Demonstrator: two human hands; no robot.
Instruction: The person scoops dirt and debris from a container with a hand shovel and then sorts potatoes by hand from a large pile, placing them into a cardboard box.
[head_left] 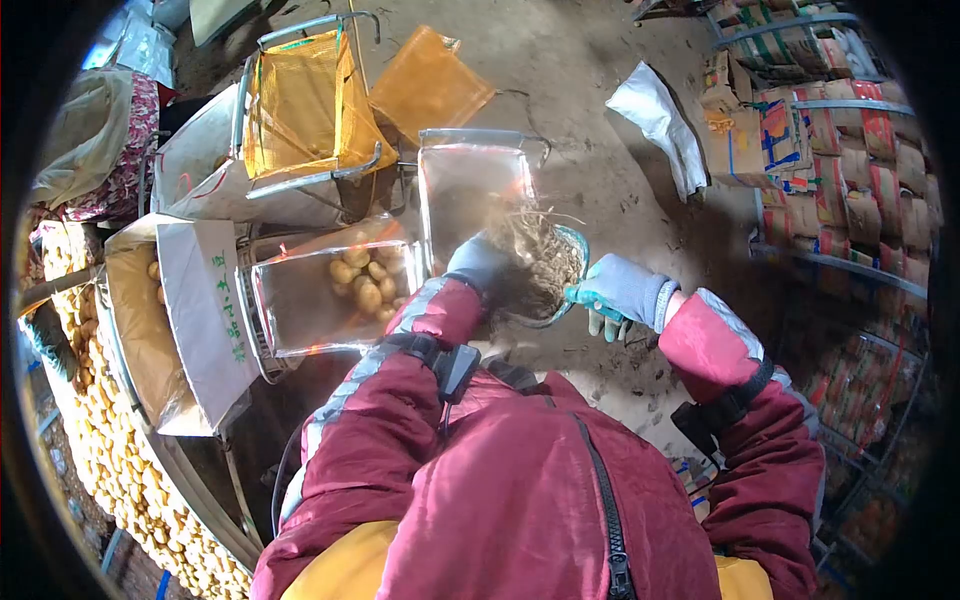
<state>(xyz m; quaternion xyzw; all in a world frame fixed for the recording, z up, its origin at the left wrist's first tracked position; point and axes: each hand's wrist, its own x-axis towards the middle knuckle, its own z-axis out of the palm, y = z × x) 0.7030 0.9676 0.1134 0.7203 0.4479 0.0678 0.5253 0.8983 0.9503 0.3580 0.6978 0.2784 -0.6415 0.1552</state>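
My right hand (620,290), in a grey and teal glove, is closed on the right rim of a teal-rimmed container (578,248). Dry, straw-like debris (540,255) with root-like strands fills it and sticks up past the far rim. At its left side is my left hand (482,264), also gloved; its fingers are hidden or smeared, so its grip cannot be made out. Just beyond that hand stands a metal frame with a clear plastic bag (465,190) spread open in it. Left of it, another plastic-lined frame (325,300) holds several potatoes (365,280).
A yellow mesh bag (300,105) hangs on a frame at the upper left. Potatoes fill a long sorting bed (130,460) beside a white carton (205,310). Stacked cardboard boxes (850,190) line the right. A white sack (655,115) lies on the dirt floor. Another person's patterned clothing (125,150) shows far left.
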